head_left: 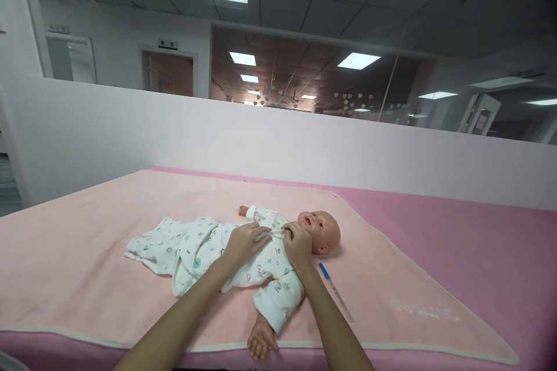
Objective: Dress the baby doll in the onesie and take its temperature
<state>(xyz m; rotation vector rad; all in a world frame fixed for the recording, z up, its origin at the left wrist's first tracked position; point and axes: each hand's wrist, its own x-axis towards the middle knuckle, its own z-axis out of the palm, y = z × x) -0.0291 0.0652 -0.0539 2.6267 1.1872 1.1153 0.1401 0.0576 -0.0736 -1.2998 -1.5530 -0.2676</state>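
Observation:
A baby doll [319, 229] in a white printed romper [195, 249] lies on its back on a pale pink blanket [108, 243], head to the right. My left hand [243, 243] rests on the doll's chest, fingers pinched on the romper's fabric near the collar. My right hand [298, 243] is closed on the same collar edge just below the doll's chin. Both hands meet at the neckline. One doll arm [261, 339] sticks out toward me, past the blanket's near edge.
A thin clear stick with a blue cap [335, 291], like a thermometer, lies on the blanket right of my right forearm. The blanket covers a darker pink bed [478, 243]. A white partition wall [261, 139] stands behind it.

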